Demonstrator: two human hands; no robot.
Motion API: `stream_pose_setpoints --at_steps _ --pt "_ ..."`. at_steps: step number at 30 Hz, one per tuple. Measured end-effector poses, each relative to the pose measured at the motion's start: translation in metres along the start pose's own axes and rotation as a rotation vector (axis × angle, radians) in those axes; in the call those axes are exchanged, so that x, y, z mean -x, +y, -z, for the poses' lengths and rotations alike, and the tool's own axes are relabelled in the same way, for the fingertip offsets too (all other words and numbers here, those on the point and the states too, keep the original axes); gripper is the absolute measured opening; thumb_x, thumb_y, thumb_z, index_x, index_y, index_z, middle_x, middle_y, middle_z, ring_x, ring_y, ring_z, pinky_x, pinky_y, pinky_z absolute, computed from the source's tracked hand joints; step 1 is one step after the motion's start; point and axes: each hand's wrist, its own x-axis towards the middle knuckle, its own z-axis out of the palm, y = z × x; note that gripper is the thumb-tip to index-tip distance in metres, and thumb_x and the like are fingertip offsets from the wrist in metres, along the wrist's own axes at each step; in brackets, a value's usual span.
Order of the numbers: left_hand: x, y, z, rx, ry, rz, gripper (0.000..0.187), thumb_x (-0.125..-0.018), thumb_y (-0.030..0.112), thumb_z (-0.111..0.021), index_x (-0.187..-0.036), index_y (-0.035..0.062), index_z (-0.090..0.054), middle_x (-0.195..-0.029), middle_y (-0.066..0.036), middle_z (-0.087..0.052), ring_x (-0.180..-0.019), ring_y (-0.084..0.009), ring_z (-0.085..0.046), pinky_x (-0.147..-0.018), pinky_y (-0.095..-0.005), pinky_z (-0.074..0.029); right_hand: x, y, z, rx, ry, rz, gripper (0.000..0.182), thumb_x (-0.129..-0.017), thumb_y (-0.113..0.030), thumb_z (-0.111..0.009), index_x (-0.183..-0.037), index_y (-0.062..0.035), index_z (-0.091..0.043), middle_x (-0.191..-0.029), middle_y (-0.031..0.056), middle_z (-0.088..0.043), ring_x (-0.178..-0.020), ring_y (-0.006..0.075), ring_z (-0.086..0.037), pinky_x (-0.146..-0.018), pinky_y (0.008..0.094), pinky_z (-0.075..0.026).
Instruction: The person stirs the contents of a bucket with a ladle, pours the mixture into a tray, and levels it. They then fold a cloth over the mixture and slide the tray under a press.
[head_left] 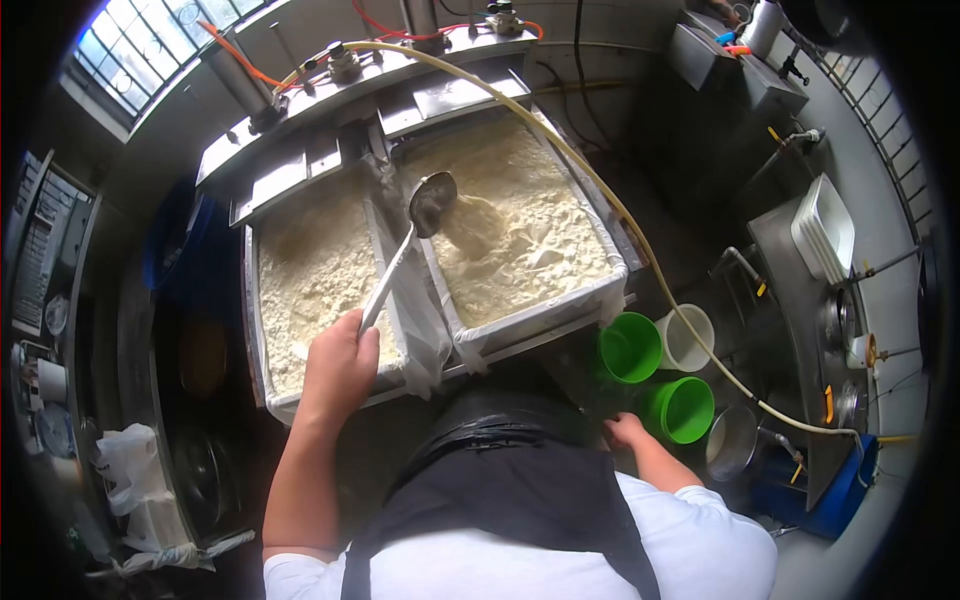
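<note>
My left hand (341, 367) is closed round the handle of a metal ladle (433, 204). Its bowl is tipped over the right-hand cloth-lined box (545, 305), at that box's left side. Beside the bowl, the pale, lumpy curd (530, 215) is stirred into a swirl with liquid showing. More curd (315, 270) fills the left-hand box (285, 408), and sheer cloth (418, 330) hangs between the two. Low by my right side, my right hand (626, 430) has its fingers curled, close to a green bucket (688, 410); what it holds, if anything, is hidden.
Another green bucket (630, 347), a white bucket (686, 337) and a metal pot (732, 442) stand at the right. A yellow hose (640, 235) arcs over the right-hand box. Metal press frames (365, 85) stand behind the boxes. White trays (825, 228) lean over a sink counter.
</note>
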Motion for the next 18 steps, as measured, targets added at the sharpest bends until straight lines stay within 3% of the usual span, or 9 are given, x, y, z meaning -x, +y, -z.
stream_pose_setpoints --at_steps 3,8,12,16,18 --pt "-0.028 -0.002 -0.023 -0.397 0.243 -0.338 0.037 -0.095 0.011 -0.057 -0.126 -0.0081 -0.062 -0.103 -0.026 -0.070 -0.089 -0.0417 -0.070 -0.081 -0.0500 -0.055 0.003 0.012 -0.004 -0.038 0.023 -0.005 0.048 -0.093 -0.032 -0.072 -0.123 0.0056 -0.069 -0.094 0.0187 -0.075 -0.066 0.0261 -0.073 -0.064 0.0399 -0.060" --pt "-0.098 0.008 -0.063 -0.525 0.289 -0.374 0.040 -0.094 0.007 -0.053 -0.131 -0.0083 -0.060 -0.104 -0.027 -0.069 -0.089 -0.0434 -0.071 -0.079 -0.0490 -0.059 -0.002 0.044 -0.019 -0.033 0.019 -0.006 0.043 -0.091 -0.033 -0.073 -0.114 0.0032 -0.074 -0.092 0.0171 -0.075 -0.073 0.0255 -0.074 -0.070 0.0388 -0.059" --pt "-0.167 0.024 -0.108 -0.637 0.289 -0.380 0.035 -0.095 0.005 -0.053 -0.128 -0.0073 -0.059 -0.102 -0.024 -0.068 -0.086 -0.0393 -0.073 -0.075 -0.0448 -0.061 0.009 0.050 -0.020 -0.001 0.056 -0.003 0.039 -0.091 -0.032 -0.074 -0.110 0.0010 -0.077 -0.093 0.0164 -0.076 -0.076 0.0246 -0.074 -0.073 0.0383 -0.059" --pt "-0.174 0.043 -0.135 -0.796 0.190 -0.481 0.029 -0.098 0.008 -0.054 -0.124 -0.0055 -0.060 -0.101 -0.021 -0.069 -0.084 -0.0356 -0.074 -0.073 -0.0420 -0.062 0.012 0.056 -0.016 -0.092 0.052 -0.059 0.039 -0.092 -0.031 -0.073 -0.113 0.0014 -0.075 -0.094 0.0170 -0.076 -0.072 0.0250 -0.073 -0.069 0.0393 -0.059" --pt "-0.146 0.059 -0.118 -0.801 0.165 -0.490 0.030 -0.100 0.011 -0.054 -0.124 -0.0060 -0.059 -0.101 -0.021 -0.069 -0.084 -0.0354 -0.074 -0.071 -0.0420 -0.062 0.011 0.057 -0.014 -0.110 0.070 -0.045 0.039 -0.093 -0.031 -0.072 -0.114 0.0018 -0.074 -0.094 0.0173 -0.076 -0.070 0.0251 -0.073 -0.067 0.0397 -0.059"
